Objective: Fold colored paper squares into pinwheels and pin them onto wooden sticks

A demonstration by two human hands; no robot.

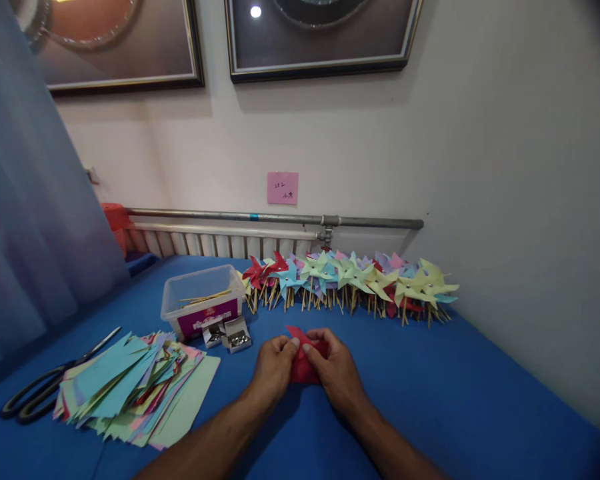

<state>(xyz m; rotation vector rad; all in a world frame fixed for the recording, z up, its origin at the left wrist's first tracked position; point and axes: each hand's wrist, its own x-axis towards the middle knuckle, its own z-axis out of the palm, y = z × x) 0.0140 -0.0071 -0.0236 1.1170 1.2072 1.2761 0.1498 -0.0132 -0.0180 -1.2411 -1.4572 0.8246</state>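
Between my two hands is a piece of red paper (305, 371), partly folded, with one pointed corner sticking up. My left hand (276, 365) pinches its left side between thumb and fingers. On the other side my right hand (336, 368) grips it, the thumb pressed near the middle and the fingers behind. The fingers hide much of the fold. Just beyond my left hand stand two small open boxes of metal pins (239, 339).
Cut coloured paper (130, 387) lies piled at left beside black-handled scissors (45, 393). A clear plastic tub (203, 293) holds thin wooden sticks. Many finished paper pinwheels (350, 273) lie in a row along the back of the blue table (430, 400), near a radiator (195, 243).
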